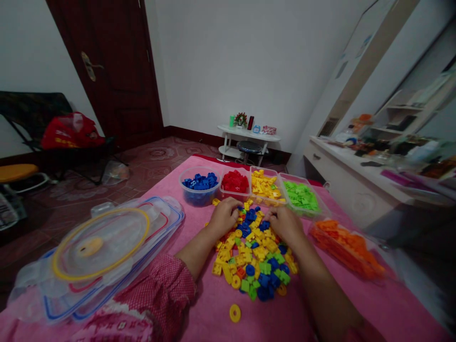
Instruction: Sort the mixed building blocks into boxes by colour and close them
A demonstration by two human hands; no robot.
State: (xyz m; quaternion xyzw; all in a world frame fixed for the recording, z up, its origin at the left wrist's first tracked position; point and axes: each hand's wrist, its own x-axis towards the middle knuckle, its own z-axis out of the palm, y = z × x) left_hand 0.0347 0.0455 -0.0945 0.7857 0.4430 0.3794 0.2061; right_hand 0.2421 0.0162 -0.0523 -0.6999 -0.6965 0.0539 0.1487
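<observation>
At far end of block pile (270,244) w/ L hand (223,217) & R hand (288,224), nr tubs (199,198) by table's (210,308) far edge; can't tell either grip.

near side of the brick pile (254,251) is pretty open pink cloth (281,325), just one yellow ring (235,313) sitting there. left of the pile, the left forearm (200,249) cuts across before the stacked lids (114,242). right of it, the right forearm (322,278) blocks the way to the orange box (344,263). behind it's tight, a round tub (199,199) and three boxes (269,202) crowd the far edge.
</observation>
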